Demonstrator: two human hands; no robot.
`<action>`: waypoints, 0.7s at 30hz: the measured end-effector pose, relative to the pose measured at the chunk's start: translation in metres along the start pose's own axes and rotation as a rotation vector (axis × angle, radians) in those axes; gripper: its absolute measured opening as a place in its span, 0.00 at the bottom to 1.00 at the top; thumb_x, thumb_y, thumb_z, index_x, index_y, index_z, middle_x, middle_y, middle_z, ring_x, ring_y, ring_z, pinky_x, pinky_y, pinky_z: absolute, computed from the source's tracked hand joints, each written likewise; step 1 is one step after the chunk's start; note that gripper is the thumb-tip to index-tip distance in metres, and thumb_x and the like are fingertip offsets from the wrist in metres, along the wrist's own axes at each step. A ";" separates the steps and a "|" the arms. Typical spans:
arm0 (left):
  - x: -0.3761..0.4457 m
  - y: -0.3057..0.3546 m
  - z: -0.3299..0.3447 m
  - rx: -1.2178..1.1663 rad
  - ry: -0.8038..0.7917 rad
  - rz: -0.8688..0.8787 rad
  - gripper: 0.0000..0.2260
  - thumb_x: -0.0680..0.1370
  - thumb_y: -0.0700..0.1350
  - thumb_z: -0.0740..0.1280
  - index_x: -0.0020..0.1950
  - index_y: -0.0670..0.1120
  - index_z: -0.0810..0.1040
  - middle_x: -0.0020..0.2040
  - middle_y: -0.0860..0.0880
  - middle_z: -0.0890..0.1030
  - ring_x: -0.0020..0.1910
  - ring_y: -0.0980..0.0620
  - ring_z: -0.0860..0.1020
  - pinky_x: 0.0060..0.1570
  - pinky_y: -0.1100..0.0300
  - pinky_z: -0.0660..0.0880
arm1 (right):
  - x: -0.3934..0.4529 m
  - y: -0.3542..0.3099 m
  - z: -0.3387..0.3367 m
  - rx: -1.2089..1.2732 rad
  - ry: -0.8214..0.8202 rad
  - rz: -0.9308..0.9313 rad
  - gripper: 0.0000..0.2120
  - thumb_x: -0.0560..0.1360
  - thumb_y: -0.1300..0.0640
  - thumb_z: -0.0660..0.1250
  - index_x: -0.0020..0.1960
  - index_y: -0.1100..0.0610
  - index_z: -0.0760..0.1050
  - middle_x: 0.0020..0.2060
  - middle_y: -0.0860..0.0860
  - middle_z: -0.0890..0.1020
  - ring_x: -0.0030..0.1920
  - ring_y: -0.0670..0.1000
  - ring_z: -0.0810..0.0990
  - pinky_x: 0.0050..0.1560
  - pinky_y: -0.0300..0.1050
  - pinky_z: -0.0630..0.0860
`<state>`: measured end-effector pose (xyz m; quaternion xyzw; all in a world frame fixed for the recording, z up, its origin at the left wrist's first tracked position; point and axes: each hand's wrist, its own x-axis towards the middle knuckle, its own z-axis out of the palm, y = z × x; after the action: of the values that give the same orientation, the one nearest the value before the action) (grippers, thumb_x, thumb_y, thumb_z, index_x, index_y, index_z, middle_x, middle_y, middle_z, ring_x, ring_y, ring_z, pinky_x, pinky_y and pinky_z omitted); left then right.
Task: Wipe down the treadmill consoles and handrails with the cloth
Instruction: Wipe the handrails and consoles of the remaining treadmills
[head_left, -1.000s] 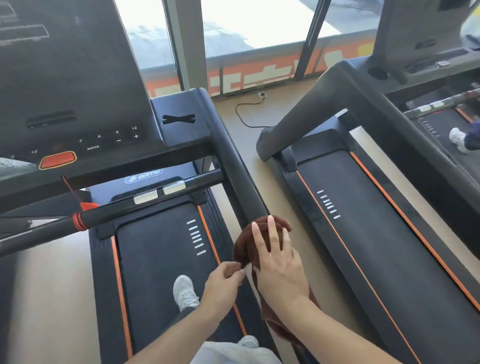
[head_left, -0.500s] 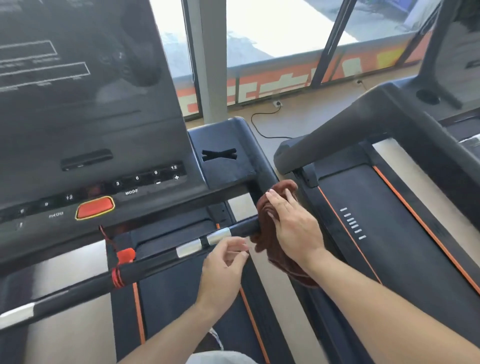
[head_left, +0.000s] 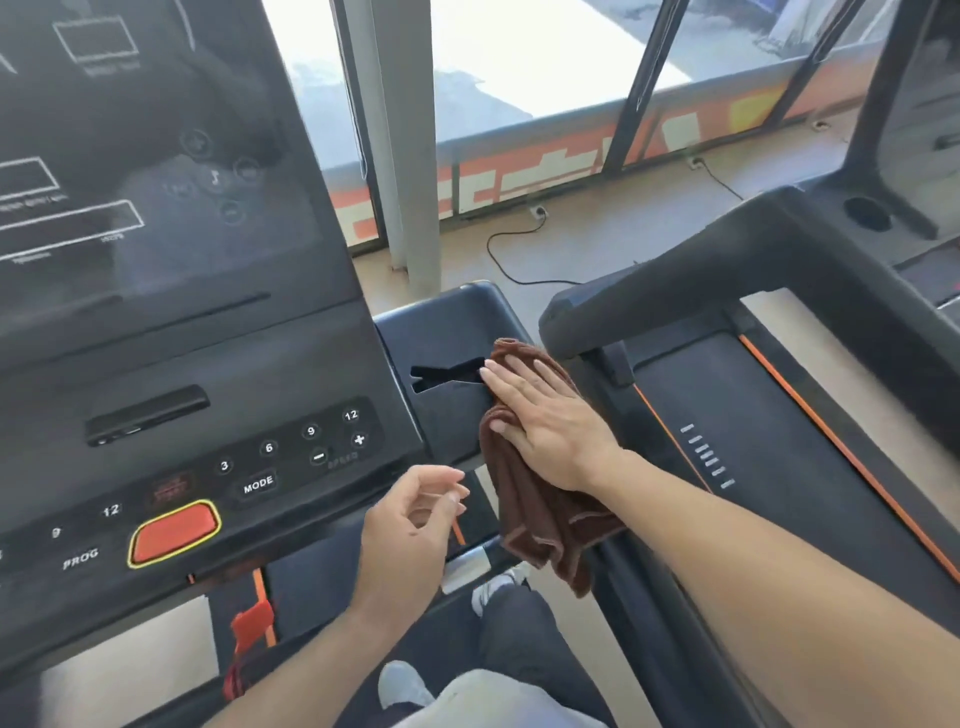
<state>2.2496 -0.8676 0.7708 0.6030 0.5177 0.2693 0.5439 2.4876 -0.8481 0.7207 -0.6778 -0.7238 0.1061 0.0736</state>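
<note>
A brown cloth (head_left: 540, 514) lies over the right corner of my treadmill's console (head_left: 218, 364), beside a dark slotted tray (head_left: 447, 332). My right hand (head_left: 550, 421) presses flat on the cloth, fingers spread, and the cloth's lower half hangs down over the right handrail (head_left: 649, 623). My left hand (head_left: 410, 530) hovers in front of the console's lower edge, fingers loosely curled and holding nothing. The console shows a dark screen, numbered buttons and a red stop button (head_left: 174, 532).
A second treadmill (head_left: 779, 415) stands close on the right, its thick handrail (head_left: 675, 280) near my right hand. A red safety clip (head_left: 252, 623) hangs under the console. A black cable (head_left: 514, 260) runs across the floor by the windows. My shoes show on the belt below.
My right hand has slid the cloth up the right handrail onto the console's right corner. My left hand rose from the crossbar and hangs free. My view tilted up and closer.
</note>
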 end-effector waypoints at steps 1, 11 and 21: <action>0.006 0.004 0.000 0.008 0.014 0.015 0.10 0.79 0.37 0.69 0.48 0.52 0.83 0.43 0.55 0.86 0.44 0.56 0.85 0.47 0.66 0.78 | 0.010 0.000 -0.002 -0.015 -0.027 -0.015 0.31 0.84 0.39 0.43 0.84 0.48 0.46 0.83 0.42 0.49 0.82 0.42 0.40 0.82 0.47 0.41; 0.055 0.024 -0.008 0.032 0.205 0.012 0.17 0.77 0.30 0.69 0.43 0.54 0.83 0.41 0.53 0.86 0.39 0.54 0.85 0.44 0.71 0.76 | 0.159 -0.005 -0.011 0.035 0.023 0.162 0.29 0.85 0.40 0.42 0.84 0.47 0.50 0.84 0.49 0.50 0.83 0.52 0.43 0.82 0.57 0.41; 0.042 0.009 -0.026 0.081 0.259 -0.033 0.16 0.78 0.35 0.70 0.43 0.58 0.83 0.40 0.52 0.86 0.40 0.51 0.86 0.46 0.61 0.80 | 0.204 -0.038 0.001 0.183 0.102 0.117 0.18 0.85 0.47 0.50 0.71 0.47 0.70 0.72 0.49 0.73 0.77 0.54 0.63 0.80 0.61 0.49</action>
<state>2.2431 -0.8181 0.7760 0.5762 0.6037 0.3149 0.4521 2.4363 -0.6474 0.7221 -0.7139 -0.6656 0.1412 0.1653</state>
